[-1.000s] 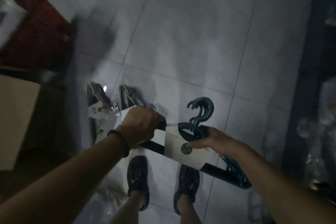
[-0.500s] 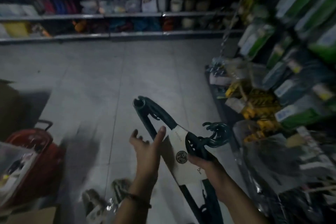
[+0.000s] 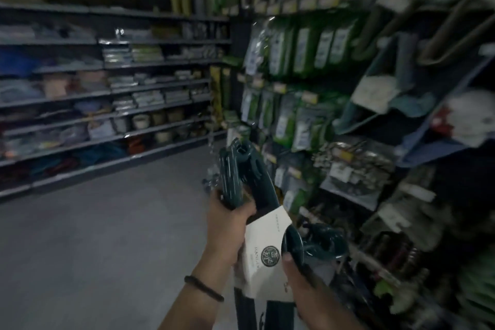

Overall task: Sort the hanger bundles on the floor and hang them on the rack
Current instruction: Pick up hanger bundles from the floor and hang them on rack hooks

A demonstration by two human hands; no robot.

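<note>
- Hanger bundle (image 3: 261, 195) is off the floor, upright in front of us between both hands; dark teal, banded by a white paper sleeve (image 3: 263, 244).
- Long axis is near vertical with a slight lean. One shoulder end tops out above the sleeve; the other drops below the sleeve and out of frame.
- The hooks (image 3: 321, 244) jut sideways from the sleeve, on the side facing the rack (image 3: 237, 67). We judge the coming move turns on this: with the hooks pointing at the rack, the bundle needs carrying across, not turning round.
- Just above the sleeve, the left grip (image 3: 227, 222) is clamped round the upper arm of the bundle, fingers wrapped.
- At the sleeve's hook-side edge, the right grip (image 3: 294, 273) pinches the neck under the hooks, thumb on top. This grip is the nearer one to the rack.
- Beyond the hooks from the sleeve, the rack is crowded with hanging packets (image 3: 284, 120). Blur hides the pegs; we cannot tell which is free.
- Judgement: the right grip should lead the hooks in while the left steadies the tall end.
- Risk: that tall end could clip packets hanging above the sleeve.
</note>
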